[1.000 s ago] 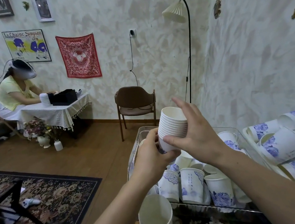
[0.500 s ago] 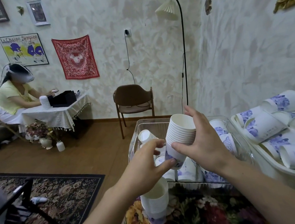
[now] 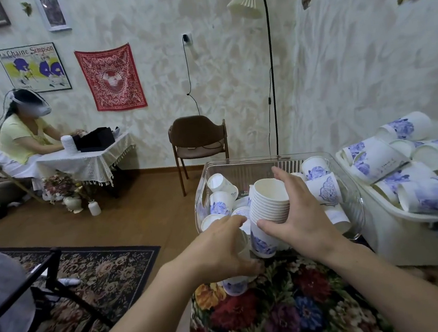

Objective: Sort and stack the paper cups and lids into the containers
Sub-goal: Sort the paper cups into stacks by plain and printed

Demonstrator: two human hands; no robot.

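My right hand [image 3: 302,220] grips a tall stack of nested white paper cups [image 3: 270,206] with blue flower print, held upright over the near edge of a clear plastic container [image 3: 242,161]. My left hand [image 3: 220,250] is wrapped over a separate paper cup [image 3: 235,285] that stands on the flowered tablecloth just left of the stack; my fingers hide its top. Several loose cups [image 3: 220,202] lie inside the clear container. A white bin [image 3: 401,243] to the right is heaped with more printed cups [image 3: 375,160]. No lids are visible.
The flowered tablecloth [image 3: 284,314] covers the table in front of me. A brown chair [image 3: 198,138] and a floor lamp [image 3: 272,78] stand behind the container. Another person [image 3: 22,139] sits at a small table at far left. A black frame [image 3: 52,269] stands on the rug.
My right hand has lowered the cup stack toward the table. My left hand has let go of the stack's base and dropped onto the cup standing on the tablecloth.
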